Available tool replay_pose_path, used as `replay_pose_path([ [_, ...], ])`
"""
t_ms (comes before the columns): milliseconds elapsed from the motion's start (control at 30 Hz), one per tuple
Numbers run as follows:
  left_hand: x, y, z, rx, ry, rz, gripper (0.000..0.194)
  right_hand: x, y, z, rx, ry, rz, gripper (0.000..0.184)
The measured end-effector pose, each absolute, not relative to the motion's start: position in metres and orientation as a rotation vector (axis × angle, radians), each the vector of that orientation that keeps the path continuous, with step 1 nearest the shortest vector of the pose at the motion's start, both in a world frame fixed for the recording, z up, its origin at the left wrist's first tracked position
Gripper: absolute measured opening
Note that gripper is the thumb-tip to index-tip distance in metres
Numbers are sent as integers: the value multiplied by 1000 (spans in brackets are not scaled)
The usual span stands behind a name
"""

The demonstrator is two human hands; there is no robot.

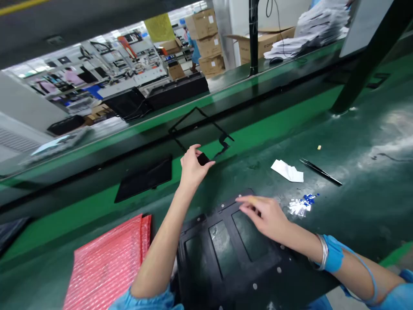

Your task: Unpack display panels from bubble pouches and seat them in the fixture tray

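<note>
My left hand [194, 168] is raised over the far side of the bench, thumb and fingers closed on a small black rectangular piece [203, 159]. Just beyond it lie a thin black frame [219, 128] and a twisted black strip [222, 144]. My right hand [266, 215] hovers over the upper right of a black plate with rectangular openings [227, 215]; its thumb and forefinger are stretched out and slightly apart, with nothing visible between them. Silvery round dots mark the plate's edges.
Red bubble-wrap pouches [109, 262] lie at left, a flat black panel [145, 178] behind them. To the right are white paper [287, 171], black tweezers [321, 172] and clear and blue scraps [301, 204]. A dark post [364, 64] rises at the right.
</note>
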State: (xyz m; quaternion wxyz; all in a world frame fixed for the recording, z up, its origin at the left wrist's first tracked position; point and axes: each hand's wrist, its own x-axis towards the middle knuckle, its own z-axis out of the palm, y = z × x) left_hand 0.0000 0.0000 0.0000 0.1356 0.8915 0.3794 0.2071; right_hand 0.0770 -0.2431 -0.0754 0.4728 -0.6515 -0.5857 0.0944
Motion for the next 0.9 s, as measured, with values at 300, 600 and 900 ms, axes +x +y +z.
replay_pose_path([
  [300,-84,-155,-10,2687,677,881,61,66,-245,-57,-1130,-750,1027,56],
  [600,-239,-160,9,2702,1331,1240,39,98,-273,-43,-1129,-805,1496,48],
  [900,-340,-114,-51,1865,2409,804,42,116,-279,-48,-1314,-828,1790,49],
])
